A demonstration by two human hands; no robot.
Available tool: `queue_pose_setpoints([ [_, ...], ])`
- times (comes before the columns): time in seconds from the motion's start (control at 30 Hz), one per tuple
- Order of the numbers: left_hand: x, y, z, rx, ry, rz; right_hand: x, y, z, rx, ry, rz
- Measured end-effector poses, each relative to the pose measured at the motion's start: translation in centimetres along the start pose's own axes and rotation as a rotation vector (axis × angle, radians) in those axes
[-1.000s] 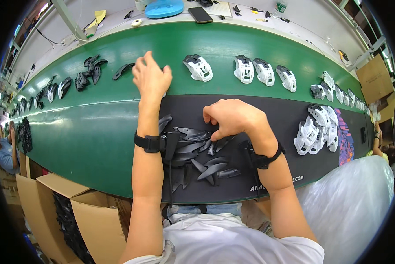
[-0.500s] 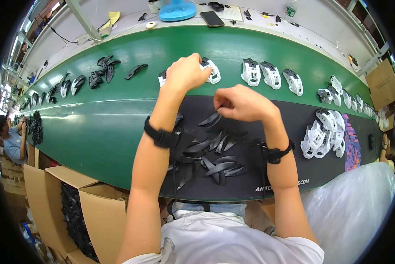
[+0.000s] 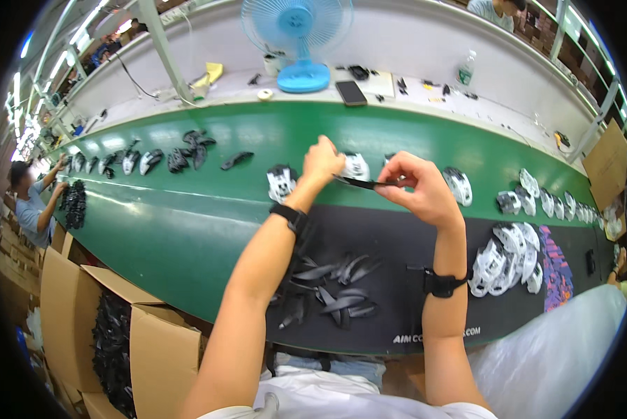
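We worked at a long, glossy green bench [image 3: 159,237], and a flat black mat [image 3: 390,321] lay along the edge nearest us. A big, milky translucent plastic bag [image 3: 558,349] bulged at our right, and an open brown cardboard carton [image 3: 165,356] stood at our left, dark parts inside it. On the pale shelf behind the bench we had a light-blue desk fan [image 3: 303,78]. A loose pile of curved, dark grey plastic pieces [image 3: 343,302] lay on the mat between our forearms, and a heap of white openwork plastic shells [image 3: 503,260] sat toward its right end.

Our two hands were near each other above the far part of the bench. Our right hand [image 3: 419,187] was pinched, thumb against fingers, on one end of a slim black plastic strip [image 3: 361,184]; the strip pointed leftward, its far end beside our left fingertips. Our left hand [image 3: 322,160] was half curled just beside a white-and-black plastic shell [image 3: 357,167]; we could not tell whether it gripped anything. The smooth black phone [image 3: 351,93] lay on the shelf.
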State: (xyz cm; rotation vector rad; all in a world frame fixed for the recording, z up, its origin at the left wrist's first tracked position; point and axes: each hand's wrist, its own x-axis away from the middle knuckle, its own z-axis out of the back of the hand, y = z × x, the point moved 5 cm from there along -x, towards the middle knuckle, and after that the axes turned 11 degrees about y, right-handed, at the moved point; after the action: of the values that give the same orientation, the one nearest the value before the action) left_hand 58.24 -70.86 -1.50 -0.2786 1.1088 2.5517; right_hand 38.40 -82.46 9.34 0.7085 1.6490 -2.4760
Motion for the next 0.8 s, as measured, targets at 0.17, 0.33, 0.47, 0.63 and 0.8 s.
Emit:
queue_pose_setpoints([
  [0.17, 2.0, 3.6, -0.5, -0.015, 0.031, -0.119, -0.2, 0.8, 0.4, -0.403, 0.171, 0.022],
  [0.33, 3.1, 4.0, -3.4, -0.362, -0.273, -0.023, -0.3, 0.6, 1.2, -0.439, 0.212, -0.013],
  [0.47, 3.4, 3.7, -3.8, -0.352, -0.124, 0.038, -0.2, 0.8, 3.4, -0.480, 0.418, 0.031],
  [0.63, 2.3, 2.3, -3.2, -0.369, -0.236, 0.003, -0.2, 0.6, 3.3, -0.612, 0.452, -0.075],
  [0.8, 2.1, 2.1, -1.4, 0.019, -0.189, 0.053, -0.2, 0.8, 2.0, -0.576, 0.417, -0.152],
])
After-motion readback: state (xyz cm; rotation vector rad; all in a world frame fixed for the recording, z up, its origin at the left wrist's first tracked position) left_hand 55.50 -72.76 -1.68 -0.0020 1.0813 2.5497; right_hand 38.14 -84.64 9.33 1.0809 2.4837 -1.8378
